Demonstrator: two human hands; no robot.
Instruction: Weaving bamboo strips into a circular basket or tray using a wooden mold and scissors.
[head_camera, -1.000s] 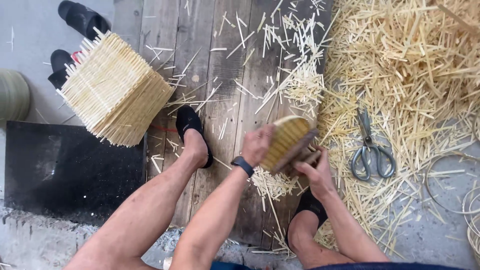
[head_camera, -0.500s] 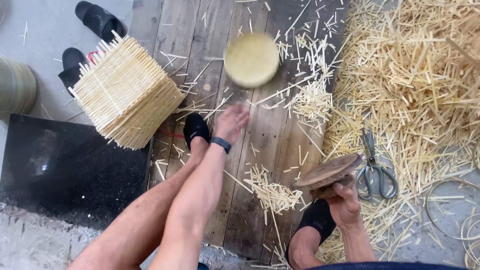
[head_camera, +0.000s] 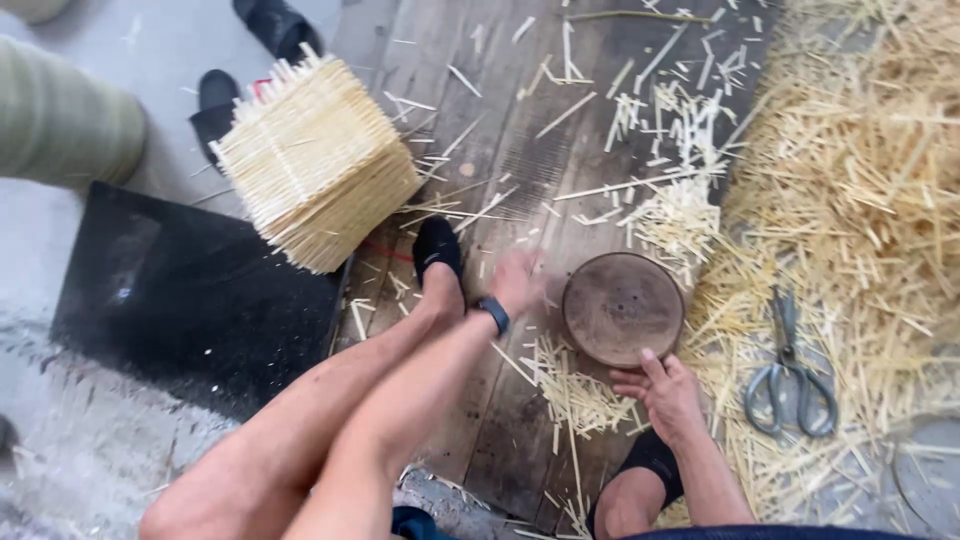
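My right hand grips the lower edge of a round dark wooden disc, which lies face up over the plank floor. My left hand hovers just left of the disc, blurred by motion, with nothing in it; a dark band is on that wrist. A small heap of cut straw pieces lies below the disc, between my legs. My left foot in a black shoe rests on the planks beside the left hand.
A stack of square woven straw mats sits at upper left beside a black mat. Grey scissors lie in the large straw pile on the right. Black sandals and an olive-green object are at far left.
A round woven straw piece left my left hand, flew forward and is now out of view. My left hand drew back toward the disc, and my right hand turned the disc face up.
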